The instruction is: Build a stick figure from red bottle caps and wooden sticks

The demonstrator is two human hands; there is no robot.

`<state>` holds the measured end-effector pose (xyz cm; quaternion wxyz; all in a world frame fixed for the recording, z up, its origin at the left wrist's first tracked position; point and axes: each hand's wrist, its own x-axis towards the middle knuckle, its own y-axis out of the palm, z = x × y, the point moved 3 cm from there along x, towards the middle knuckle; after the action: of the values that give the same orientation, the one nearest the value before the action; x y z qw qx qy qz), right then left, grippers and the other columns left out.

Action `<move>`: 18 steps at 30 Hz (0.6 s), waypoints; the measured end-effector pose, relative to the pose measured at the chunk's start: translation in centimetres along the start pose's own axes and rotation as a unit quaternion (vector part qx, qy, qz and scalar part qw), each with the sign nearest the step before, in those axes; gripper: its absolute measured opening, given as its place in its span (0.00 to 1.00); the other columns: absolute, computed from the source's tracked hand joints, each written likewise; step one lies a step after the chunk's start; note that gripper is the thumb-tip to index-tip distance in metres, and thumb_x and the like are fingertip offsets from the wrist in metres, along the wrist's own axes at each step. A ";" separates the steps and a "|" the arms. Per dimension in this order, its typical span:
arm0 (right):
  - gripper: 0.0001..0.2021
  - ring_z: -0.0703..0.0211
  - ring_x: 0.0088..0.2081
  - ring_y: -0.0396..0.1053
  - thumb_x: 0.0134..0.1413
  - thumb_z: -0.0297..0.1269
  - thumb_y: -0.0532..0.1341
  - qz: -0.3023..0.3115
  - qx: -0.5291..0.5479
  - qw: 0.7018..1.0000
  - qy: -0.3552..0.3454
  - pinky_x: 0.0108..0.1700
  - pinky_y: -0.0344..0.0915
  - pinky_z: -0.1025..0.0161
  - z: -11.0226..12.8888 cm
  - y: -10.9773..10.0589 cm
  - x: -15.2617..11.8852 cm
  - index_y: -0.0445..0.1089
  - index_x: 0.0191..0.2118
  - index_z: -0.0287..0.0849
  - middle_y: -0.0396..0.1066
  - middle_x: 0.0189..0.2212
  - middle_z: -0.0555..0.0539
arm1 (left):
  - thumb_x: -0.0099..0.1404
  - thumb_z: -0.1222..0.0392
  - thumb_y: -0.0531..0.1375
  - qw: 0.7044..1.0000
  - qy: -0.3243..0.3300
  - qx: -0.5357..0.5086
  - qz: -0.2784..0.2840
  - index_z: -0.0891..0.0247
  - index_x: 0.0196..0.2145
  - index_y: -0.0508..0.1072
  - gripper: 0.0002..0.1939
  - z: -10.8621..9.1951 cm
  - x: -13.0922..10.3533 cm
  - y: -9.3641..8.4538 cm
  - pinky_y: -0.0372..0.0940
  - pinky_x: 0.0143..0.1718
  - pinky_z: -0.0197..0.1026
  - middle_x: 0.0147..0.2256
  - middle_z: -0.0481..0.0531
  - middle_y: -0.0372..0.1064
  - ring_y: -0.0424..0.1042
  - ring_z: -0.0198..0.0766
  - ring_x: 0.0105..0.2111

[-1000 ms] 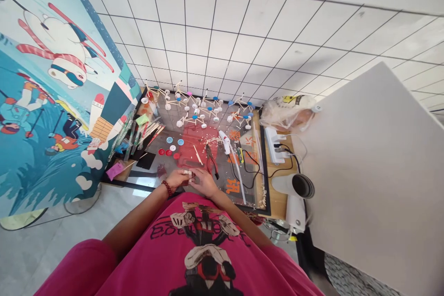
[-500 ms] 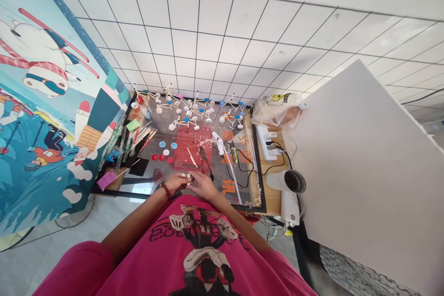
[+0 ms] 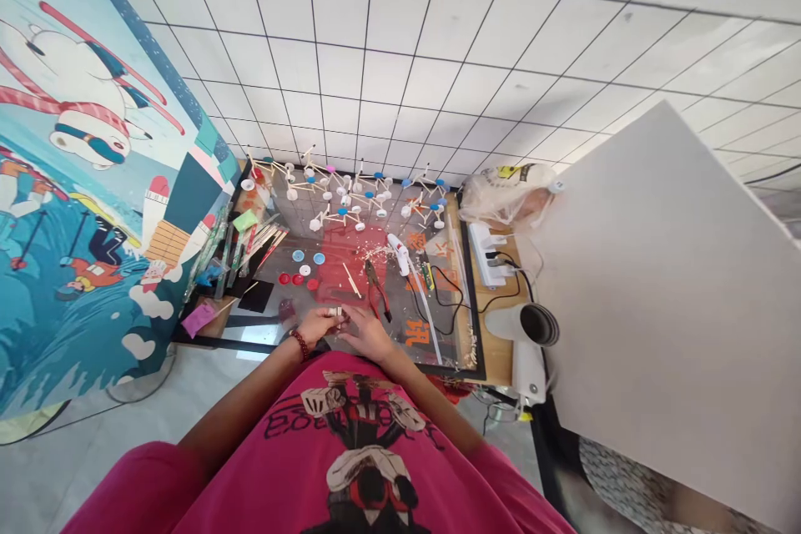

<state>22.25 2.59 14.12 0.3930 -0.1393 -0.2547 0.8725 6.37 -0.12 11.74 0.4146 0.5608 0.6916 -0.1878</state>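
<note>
The pliers [image 3: 371,277] are laid on the glass-topped desk [image 3: 300,225], with their red handles turned toward the wearer. On the near side of the pliers, the left hand [image 3: 317,324] and the right hand [image 3: 368,334] are joined at the fingertips, the left being set farther to the side. The grip of each is narrow, with fingers bent inward. A small white piece [image 3: 335,312] is seen at the fingertips, to the near left of the pliers; whether it is pinched or worn on a finger cannot be told. 2 thin sticks [image 3: 351,279] are laid just left of the pliers, and farther left 6 round caps [image 3: 304,270] are grouped: 2 blue, 1 white, 3 red. Beyond the pliers, to the right, a white glue gun [image 3: 398,253] is placed; farther beyond, stick frames [image 3: 343,212] with round pieces are lined up.
</note>
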 end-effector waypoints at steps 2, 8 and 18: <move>0.27 0.47 0.52 0.72 0.55 0.43 0.67 0.039 0.063 0.997 0.019 0.56 0.67 0.51 0.6 -1.1 -2.1 0.67 0.60 0.44 0.71 0.55 0.39 | 0.47 0.66 0.75 1.000 -0.006 -0.005 -0.020 0.71 0.28 0.77 0.12 -0.1 0.0 -1.0 0.69 0.31 0.36 0.26 0.56 0.77 0.77 0.38 0.28; 0.18 0.47 0.50 0.73 0.60 0.51 0.61 0.018 0.255 0.949 0.185 0.56 0.66 0.50 -1.1 -3.3 -15.5 0.78 0.47 0.46 0.77 0.47 0.42 | 0.54 0.67 0.71 0.997 -0.035 -0.009 -0.072 0.70 0.30 0.75 0.09 0.0 0.6 -4.1 0.72 0.30 0.36 0.27 0.57 0.77 0.78 0.38 0.27; 0.13 0.39 0.31 0.76 0.43 0.44 0.67 -0.330 0.422 0.711 0.456 0.36 0.69 0.38 -10.6 -2.9 -28.8 0.66 0.17 0.50 0.69 0.22 0.43 | 0.57 0.67 0.70 0.996 -0.054 -0.018 -0.068 0.70 0.33 0.74 0.09 0.7 1.2 -4.9 0.74 0.32 0.37 0.31 0.59 0.78 0.80 0.40 0.30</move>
<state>47.51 -13.98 8.20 0.7423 -0.2469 0.3204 0.5342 2.00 -1.35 9.39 0.4478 0.4936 0.7080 -0.2336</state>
